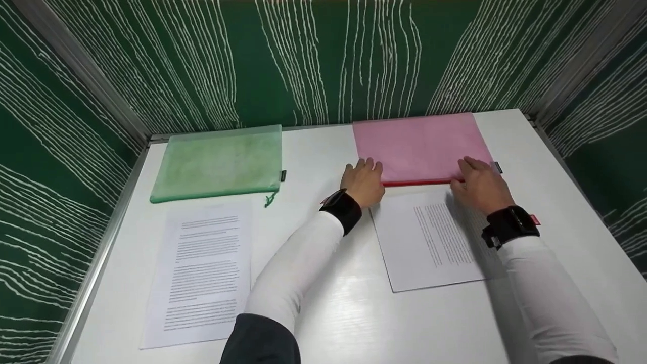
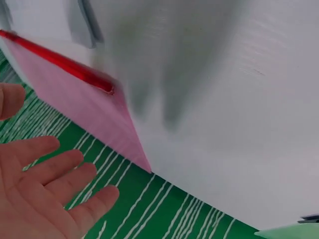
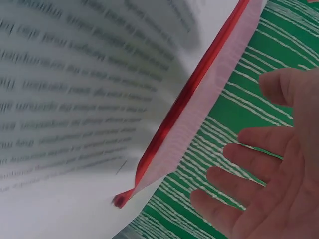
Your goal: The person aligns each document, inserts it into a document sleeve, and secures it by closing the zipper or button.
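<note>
A pink zip pouch (image 1: pixel 419 144) lies flat at the back right of the table, its red zipper (image 1: pixel 415 183) along the near edge. At the pouch's near left corner is my left hand (image 1: pixel 364 183), palm down in the head view. My right hand (image 1: pixel 482 187) lies over its near right part, thumb by the zipper. Both wrist views show spread, fairly straight fingers, with nothing gripped by the left hand (image 2: pixel 47 194) or the right hand (image 3: pixel 271 184). Just in front of the pouch is a printed sheet (image 1: pixel 404 237), partly covered by my right hand and forearm.
To the left, a green zip pouch (image 1: pixel 222 162) with a green zipper cord (image 1: pixel 271 199) lies at the back. Another printed sheet (image 1: pixel 202 278) is in front of it. Green walls with white lines (image 1: pixel 323 60) enclose the white table (image 1: pixel 343 313) at the back and sides.
</note>
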Demonstrator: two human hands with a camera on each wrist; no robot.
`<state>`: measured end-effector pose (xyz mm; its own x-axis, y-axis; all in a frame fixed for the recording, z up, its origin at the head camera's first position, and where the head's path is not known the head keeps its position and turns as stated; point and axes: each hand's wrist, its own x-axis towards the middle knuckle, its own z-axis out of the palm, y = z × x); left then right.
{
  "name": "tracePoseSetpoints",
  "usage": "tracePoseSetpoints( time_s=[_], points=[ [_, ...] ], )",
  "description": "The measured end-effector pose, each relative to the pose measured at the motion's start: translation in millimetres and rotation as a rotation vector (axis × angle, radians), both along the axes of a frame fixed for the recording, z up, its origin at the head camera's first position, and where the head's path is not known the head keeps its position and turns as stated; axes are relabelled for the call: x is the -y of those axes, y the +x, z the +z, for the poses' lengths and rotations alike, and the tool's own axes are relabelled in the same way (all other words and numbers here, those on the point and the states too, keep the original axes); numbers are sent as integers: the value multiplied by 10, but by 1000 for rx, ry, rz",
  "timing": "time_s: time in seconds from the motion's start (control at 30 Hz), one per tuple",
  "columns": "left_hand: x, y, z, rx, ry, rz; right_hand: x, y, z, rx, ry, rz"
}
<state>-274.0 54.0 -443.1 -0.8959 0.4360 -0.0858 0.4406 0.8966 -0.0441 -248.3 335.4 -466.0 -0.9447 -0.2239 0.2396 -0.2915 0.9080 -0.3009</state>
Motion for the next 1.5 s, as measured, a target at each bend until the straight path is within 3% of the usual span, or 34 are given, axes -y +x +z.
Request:
tracePoseSetpoints(
  time_s=[0.23,0.5,0.63,0.87,1.2,1.5],
  points=[
    [-156,-46,-81,-35,-77,-30,-202,-91,-4,31,76,-2],
    [-230,-77,-178,-51,-167,-4,-278,-233,1,95,204,-21],
    [-232,-98,-207,-79,-148,1,-289,-275,-2,134,237,-15],
    [-249,-110,-275,-68,-152,-13,-294,-299,-31,164,194,5],
    [-234,-118,-345,-144,-101,-59,-318,-322,-72,188,182,-24],
    [-158,-221,-336,-153,30,-1,-347,-396,-77,148,204,-6]
  ],
)
